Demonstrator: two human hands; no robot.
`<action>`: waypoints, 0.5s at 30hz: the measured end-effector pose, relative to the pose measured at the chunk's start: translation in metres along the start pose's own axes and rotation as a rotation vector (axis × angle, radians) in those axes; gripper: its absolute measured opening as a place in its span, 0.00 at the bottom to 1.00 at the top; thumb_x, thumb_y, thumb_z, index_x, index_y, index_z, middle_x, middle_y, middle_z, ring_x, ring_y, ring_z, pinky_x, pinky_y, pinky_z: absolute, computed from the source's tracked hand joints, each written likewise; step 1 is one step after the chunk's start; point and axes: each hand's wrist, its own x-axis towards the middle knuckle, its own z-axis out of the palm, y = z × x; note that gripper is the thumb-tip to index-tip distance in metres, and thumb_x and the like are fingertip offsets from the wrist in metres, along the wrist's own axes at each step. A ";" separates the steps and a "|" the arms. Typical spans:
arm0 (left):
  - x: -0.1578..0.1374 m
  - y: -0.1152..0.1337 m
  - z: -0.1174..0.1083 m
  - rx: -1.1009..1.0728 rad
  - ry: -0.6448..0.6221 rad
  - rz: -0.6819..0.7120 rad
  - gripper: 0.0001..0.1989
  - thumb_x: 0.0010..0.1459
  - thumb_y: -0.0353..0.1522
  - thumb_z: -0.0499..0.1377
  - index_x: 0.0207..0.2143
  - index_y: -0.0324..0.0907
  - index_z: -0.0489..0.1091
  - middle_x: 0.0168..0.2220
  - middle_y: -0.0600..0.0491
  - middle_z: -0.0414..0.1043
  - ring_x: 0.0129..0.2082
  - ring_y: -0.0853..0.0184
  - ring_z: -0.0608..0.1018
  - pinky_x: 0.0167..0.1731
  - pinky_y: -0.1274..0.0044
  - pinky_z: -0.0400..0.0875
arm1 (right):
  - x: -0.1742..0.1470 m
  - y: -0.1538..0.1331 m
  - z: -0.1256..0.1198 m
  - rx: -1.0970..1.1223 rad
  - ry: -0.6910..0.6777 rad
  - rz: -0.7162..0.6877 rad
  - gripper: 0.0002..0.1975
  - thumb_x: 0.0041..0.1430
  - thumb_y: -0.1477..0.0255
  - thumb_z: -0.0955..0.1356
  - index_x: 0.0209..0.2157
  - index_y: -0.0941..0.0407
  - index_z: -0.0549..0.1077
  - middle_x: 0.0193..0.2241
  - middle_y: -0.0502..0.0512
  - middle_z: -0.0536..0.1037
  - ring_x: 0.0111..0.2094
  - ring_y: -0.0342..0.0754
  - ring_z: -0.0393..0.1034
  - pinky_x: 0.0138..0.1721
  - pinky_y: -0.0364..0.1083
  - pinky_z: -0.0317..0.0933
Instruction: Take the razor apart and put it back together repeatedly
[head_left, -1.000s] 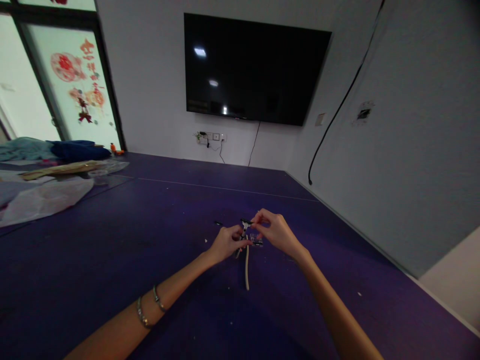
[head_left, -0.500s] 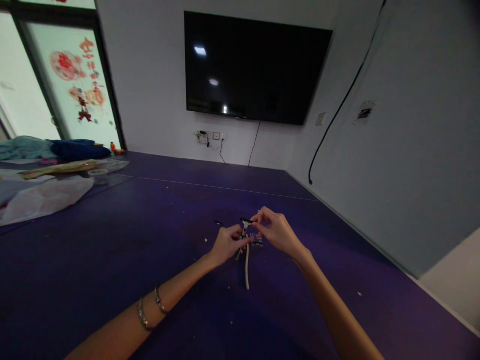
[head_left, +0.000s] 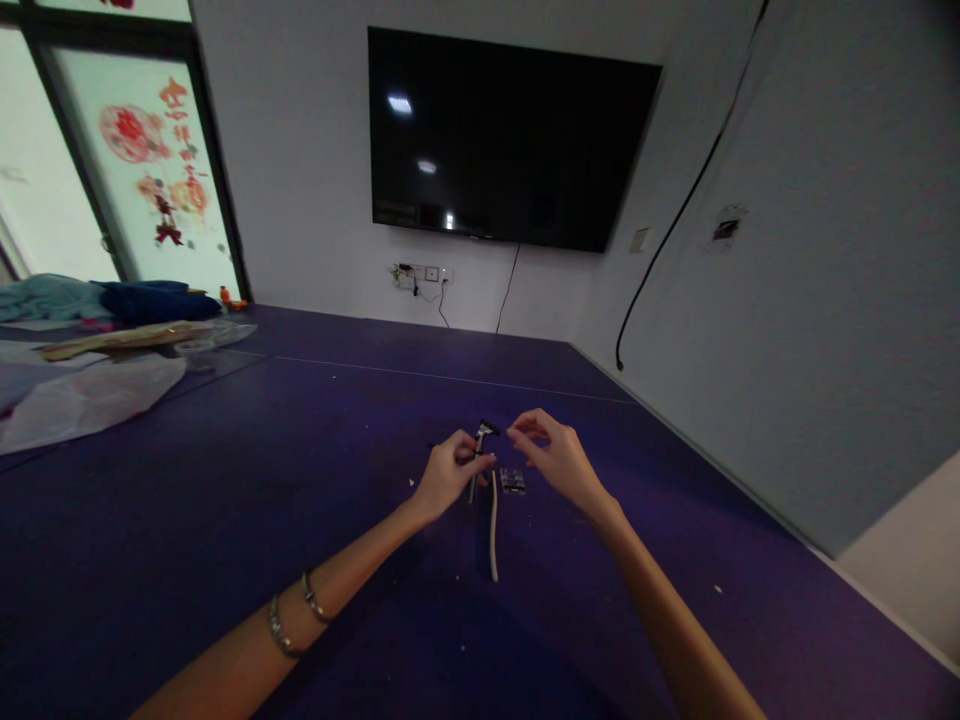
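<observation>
My left hand (head_left: 444,478) is closed around the handle of a razor (head_left: 487,428), which has a silvery neck and a dark head tilted up. Just to the right of the razor's head, apart from it, my right hand (head_left: 549,448) is raised with thumb and forefinger drawn together. Whatever may be between those fingertips is too small to make out. Below the hands a thin cream-coloured stick (head_left: 493,530) lies on the purple surface (head_left: 360,600). Beside its upper end is a small dark, clear-edged pack (head_left: 513,481).
White plastic bags (head_left: 97,395) and folded blue cloth (head_left: 157,299) lie at the far left. A black cable (head_left: 675,225) hangs down the right wall. At the back, a television (head_left: 510,140) is mounted above wall sockets (head_left: 431,273). Small pale scraps are scattered across the surface.
My right hand has come away from the razor's head, which it was touching. My left hand has shifted slightly left with the razor, and the small pack is now more exposed.
</observation>
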 end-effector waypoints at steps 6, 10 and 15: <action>0.015 0.009 -0.011 -0.136 0.065 -0.002 0.11 0.50 0.36 0.60 0.31 0.37 0.68 0.33 0.48 0.76 0.32 0.63 0.79 0.38 0.72 0.70 | 0.000 0.007 0.001 -0.115 -0.128 0.055 0.14 0.57 0.64 0.61 0.29 0.58 0.71 0.24 0.52 0.74 0.24 0.42 0.67 0.24 0.40 0.59; 0.019 0.018 -0.016 -0.154 0.035 -0.026 0.12 0.51 0.35 0.60 0.34 0.35 0.72 0.37 0.45 0.76 0.39 0.62 0.77 0.46 0.70 0.67 | -0.004 0.008 0.017 -0.148 -0.278 0.057 0.13 0.57 0.65 0.62 0.34 0.58 0.74 0.25 0.52 0.75 0.25 0.42 0.67 0.26 0.40 0.57; 0.016 0.022 -0.014 -0.210 -0.002 -0.071 0.12 0.52 0.35 0.58 0.35 0.35 0.72 0.38 0.45 0.76 0.41 0.62 0.77 0.46 0.70 0.67 | -0.012 0.002 0.040 -0.159 -0.324 0.031 0.13 0.57 0.65 0.62 0.36 0.59 0.72 0.25 0.52 0.74 0.23 0.41 0.64 0.25 0.40 0.53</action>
